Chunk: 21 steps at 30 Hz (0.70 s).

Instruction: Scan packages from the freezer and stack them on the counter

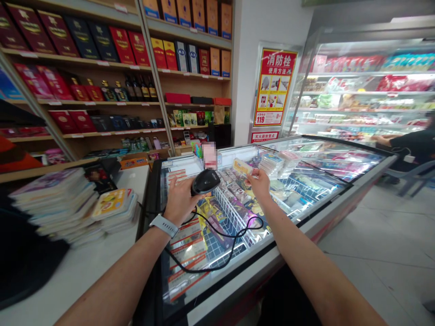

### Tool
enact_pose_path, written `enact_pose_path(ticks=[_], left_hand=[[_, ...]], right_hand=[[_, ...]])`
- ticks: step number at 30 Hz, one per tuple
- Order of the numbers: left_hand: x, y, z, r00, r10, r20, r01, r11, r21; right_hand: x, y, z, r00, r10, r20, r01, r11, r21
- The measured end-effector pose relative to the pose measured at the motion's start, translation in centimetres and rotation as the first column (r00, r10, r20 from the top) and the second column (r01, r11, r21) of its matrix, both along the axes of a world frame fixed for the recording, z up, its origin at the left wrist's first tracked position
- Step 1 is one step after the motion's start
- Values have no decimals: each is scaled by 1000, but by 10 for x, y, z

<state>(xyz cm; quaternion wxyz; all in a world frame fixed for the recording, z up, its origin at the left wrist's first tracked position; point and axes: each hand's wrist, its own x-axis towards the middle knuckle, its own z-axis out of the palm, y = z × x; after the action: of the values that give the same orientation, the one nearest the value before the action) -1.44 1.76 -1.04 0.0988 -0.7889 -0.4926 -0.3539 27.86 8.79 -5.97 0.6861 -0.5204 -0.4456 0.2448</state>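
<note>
My left hand point(181, 197), with a pale watch point(164, 225) on its wrist, is wrapped round a black barcode scanner point(205, 182). The scanner's head points to the right, and its black cable point(217, 269) loops over the glass top of a chest freezer point(217, 253). Out ahead, my right hand point(260, 183) pinches the near corner of a thin yellow-and-white booklet point(242, 166). Just beyond that hand, stacks of thin booklets point(271, 163) lie on the glass. Packaged ice creams point(219, 231) show in wire baskets beneath the lid.
On the white counter point(117, 253) at left stand a tall booklet pile point(56, 203) and a shorter one with a yellow cover point(112, 203). Shelves of boxed bottles point(125, 45) line the back wall. A person point(413, 140) sits at right, near a refrigerated display point(367, 95).
</note>
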Motion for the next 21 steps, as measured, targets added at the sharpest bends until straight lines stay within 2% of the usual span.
enact_pose_path(ticks=[5, 10, 14, 21], left_hand=[[0, 0, 1, 1000, 5, -5, -5, 1000, -7], [0, 0, 1, 1000, 7, -17, -7, 1000, -9], [1, -1, 2, 1000, -3, -18, 3, 1000, -17], [1, -1, 1, 1000, -6, -23, 6, 1000, -18]], right_hand=[[36, 5, -2, 964, -178, 200, 171, 984, 51], [71, 5, -4, 828, -326, 456, 320, 943, 93], [83, 5, -8, 712, -328, 622, 335, 936, 110], [80, 5, -15, 441, -237, 866, 344, 935, 81]])
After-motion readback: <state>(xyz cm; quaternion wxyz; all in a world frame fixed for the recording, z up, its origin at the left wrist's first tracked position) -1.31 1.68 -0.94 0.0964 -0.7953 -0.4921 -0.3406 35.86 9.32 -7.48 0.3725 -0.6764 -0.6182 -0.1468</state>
